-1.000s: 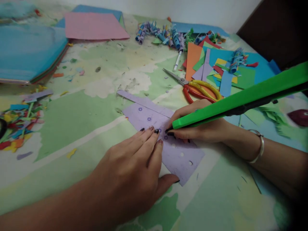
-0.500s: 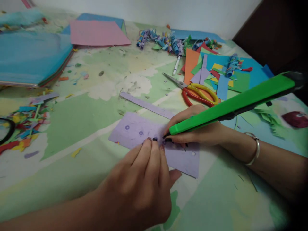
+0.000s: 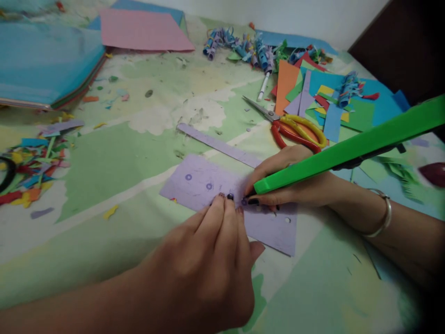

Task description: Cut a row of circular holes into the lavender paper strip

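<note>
A purple sheet of paper [image 3: 181, 183] lies on the patterned tablecloth, with small drawn circles at its left and small holes at its right. My left hand [image 3: 215, 260] presses it down with bunched, outstretched fingertips; its thumb sits near the lower edge. In my right hand [image 3: 313, 188] is a green utility knife [image 3: 347, 149], gripped near its front end and slanting up to the right. The tip is down at a circle beside my left fingers, and my fingers hide the blade. A narrow purple strip [image 3: 215, 144] runs behind the sheet.
Scissors [image 3: 274, 116] with red and yellow handles lie beyond my right hand. Coloured paper pieces [image 3: 363, 116] are heaped at the right. Fringed paper rolls [image 3: 262, 55] and a pink sheet [image 3: 142, 30] sit at the back. Paper scraps [image 3: 41, 160] and a blue stack [image 3: 45, 69] are at the left.
The view has shifted slightly, moving most things a little to the right and up. Both hands keep their places on the purple paper, and the knife stays in my right hand.
</note>
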The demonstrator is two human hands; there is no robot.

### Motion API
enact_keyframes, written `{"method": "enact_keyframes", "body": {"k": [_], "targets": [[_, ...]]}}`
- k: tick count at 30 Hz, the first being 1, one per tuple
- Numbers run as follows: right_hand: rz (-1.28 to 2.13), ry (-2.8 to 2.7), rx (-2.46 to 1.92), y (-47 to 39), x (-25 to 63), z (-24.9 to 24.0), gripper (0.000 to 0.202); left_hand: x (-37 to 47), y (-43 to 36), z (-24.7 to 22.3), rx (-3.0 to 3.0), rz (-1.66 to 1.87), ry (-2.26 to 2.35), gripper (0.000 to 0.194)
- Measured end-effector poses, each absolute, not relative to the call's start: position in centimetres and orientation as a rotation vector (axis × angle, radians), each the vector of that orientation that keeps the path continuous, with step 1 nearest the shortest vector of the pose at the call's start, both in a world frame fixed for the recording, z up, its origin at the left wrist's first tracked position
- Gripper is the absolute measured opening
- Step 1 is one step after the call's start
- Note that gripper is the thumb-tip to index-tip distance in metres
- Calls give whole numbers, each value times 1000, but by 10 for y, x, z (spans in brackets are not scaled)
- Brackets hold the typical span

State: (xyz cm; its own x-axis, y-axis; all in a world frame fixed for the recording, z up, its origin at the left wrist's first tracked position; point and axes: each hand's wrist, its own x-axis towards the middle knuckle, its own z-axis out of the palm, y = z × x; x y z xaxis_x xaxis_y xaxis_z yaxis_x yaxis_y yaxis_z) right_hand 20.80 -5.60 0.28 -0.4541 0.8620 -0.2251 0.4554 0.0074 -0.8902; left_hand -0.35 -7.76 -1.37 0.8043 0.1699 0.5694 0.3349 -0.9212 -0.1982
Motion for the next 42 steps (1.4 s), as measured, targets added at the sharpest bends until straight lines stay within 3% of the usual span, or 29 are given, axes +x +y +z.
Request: {"method": "enact_keyframes", "body": {"k": [25, 42], "targets": [[1220, -2173, -1217, -53, 211, -1, 16, -3, -80, -15, -2722, -786, -390, 22], [1350, -1696, -1368, -58, 206, 1, 12, -7, -71, -19, -2752, -871, -483, 28]]}}
